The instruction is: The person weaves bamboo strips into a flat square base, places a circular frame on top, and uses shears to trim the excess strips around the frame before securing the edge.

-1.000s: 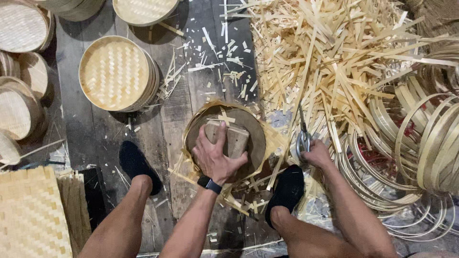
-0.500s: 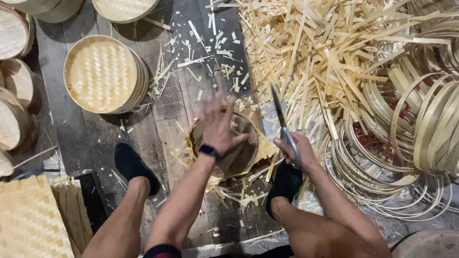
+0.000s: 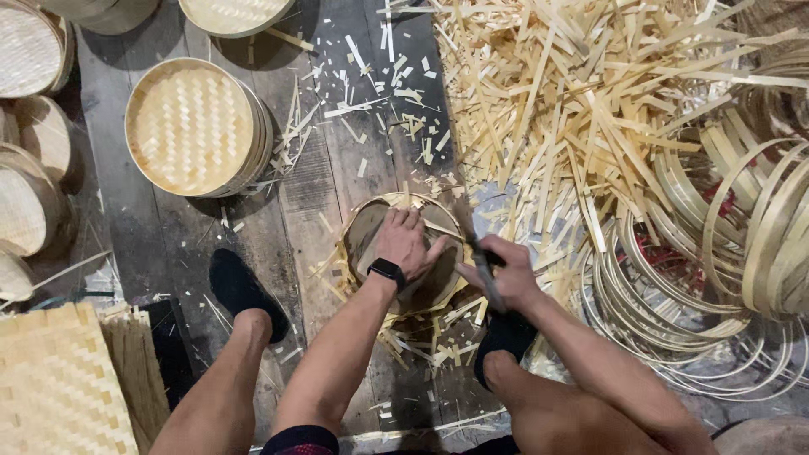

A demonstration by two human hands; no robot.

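Plank floor (image 3: 168, 244), dark and worn, littered with offcuts. Upper right: large heap of split bamboo strips (image 3: 590, 109). Right edge: coiled bamboo hoops (image 3: 725, 261), stacked loosely. Upper left: finished round woven trays (image 3: 190, 126), one stack nearest the work; more rounds along the left edge. Lower left: flat woven mat (image 3: 55, 388).

Work piece: round bamboo frame (image 3: 404, 253), lying on the floor between the person's feet, with loose strip ends sticking out around its rim.

Left hand (image 3: 404, 244): spread flat, palm down, pressing on the frame's inner surface; black wrist band (image 3: 387, 271) on the wrist. Not gripping, only holding the piece down.

Right hand (image 3: 506, 274): closed around the handle of a knife (image 3: 480, 261); blade motion-blurred, angled toward the frame's right rim.

Judgement: trimming step, cutting off protruding strip ends at the rim. Next stroke calls for a firm hold-down, blade kept clear of the left thumb, and probably turning the frame to an untrimmed section.
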